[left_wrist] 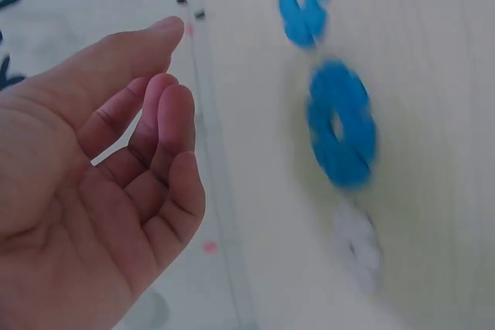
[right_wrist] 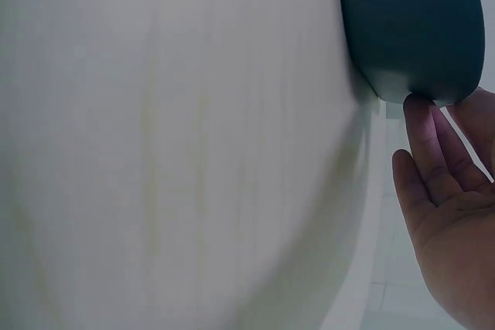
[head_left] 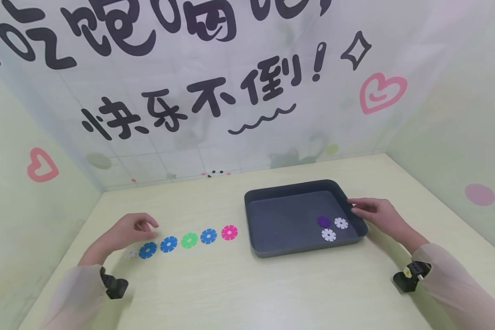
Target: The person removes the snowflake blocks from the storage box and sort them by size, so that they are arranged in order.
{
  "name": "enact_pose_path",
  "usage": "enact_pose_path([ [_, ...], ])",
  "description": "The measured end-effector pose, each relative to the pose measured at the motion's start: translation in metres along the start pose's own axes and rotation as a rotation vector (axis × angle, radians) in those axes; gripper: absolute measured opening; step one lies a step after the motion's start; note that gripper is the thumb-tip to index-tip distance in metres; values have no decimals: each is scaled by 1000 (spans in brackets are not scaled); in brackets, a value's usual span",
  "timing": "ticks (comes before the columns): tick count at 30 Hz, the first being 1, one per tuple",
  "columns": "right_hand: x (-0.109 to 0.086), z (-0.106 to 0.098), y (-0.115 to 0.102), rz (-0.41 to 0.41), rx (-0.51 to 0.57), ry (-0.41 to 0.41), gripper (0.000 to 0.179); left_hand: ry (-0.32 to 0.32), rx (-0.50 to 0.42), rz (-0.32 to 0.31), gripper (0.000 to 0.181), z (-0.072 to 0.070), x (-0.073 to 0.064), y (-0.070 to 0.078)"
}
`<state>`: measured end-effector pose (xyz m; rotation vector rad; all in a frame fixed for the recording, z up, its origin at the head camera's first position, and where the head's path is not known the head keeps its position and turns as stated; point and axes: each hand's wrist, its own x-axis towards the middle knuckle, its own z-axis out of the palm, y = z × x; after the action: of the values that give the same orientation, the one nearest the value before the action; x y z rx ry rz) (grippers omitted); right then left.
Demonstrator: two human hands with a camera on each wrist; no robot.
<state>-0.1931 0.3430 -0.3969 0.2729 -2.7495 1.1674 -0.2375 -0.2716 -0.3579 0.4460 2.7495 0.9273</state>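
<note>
My left hand (head_left: 134, 228) hovers over the left end of a row of flat, notched plastic discs, its fingers loosely bent and nothing in them. Below it lies a white snowflake disc (left_wrist: 357, 245), beside a blue disc (head_left: 147, 250). Further right along the row come another blue disc (head_left: 168, 244), a green disc (head_left: 189, 240), a blue disc (head_left: 208, 236) and a pink disc (head_left: 229, 232). My right hand (head_left: 377, 214) holds the right edge of a dark grey tray (head_left: 288, 206), with fingers against its outer wall in the right wrist view.
Inside the tray, near its right end, lie a purple disc (head_left: 323, 222) and two white discs (head_left: 328, 235). The pale wooden table (head_left: 247, 288) meets a printed back wall (head_left: 214, 151) and side walls on the left and right.
</note>
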Motion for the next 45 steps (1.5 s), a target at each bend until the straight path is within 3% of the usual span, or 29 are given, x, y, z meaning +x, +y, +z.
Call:
enact_pose_path([
  [10, -1, 0, 0, 1, -1, 3, 38, -62, -14, 104, 23, 31, 41, 75],
  [16, 0, 0, 1, -7, -5, 6, 37, -127, -51, 221, 19, 54, 65, 120],
  [22, -1, 0, 2, -2, -8, 11, 37, -227, -92, 329, 20, 82, 94, 162],
  [27, -1, 0, 2, -5, -2, 2, 38, -319, -38, 382, 23, 107, 120, 191],
  [36, 0, -1, -3, -4, 8, -6, 37, -472, 83, 379, 27, 144, 153, 235],
  [40, -1, -1, -2, 1, 12, 1, 36, -507, 43, 367, 28, 163, 165, 247],
  [45, -1, -1, 0, -2, 18, -1, 37, -506, -44, 345, 29, 185, 179, 255],
])
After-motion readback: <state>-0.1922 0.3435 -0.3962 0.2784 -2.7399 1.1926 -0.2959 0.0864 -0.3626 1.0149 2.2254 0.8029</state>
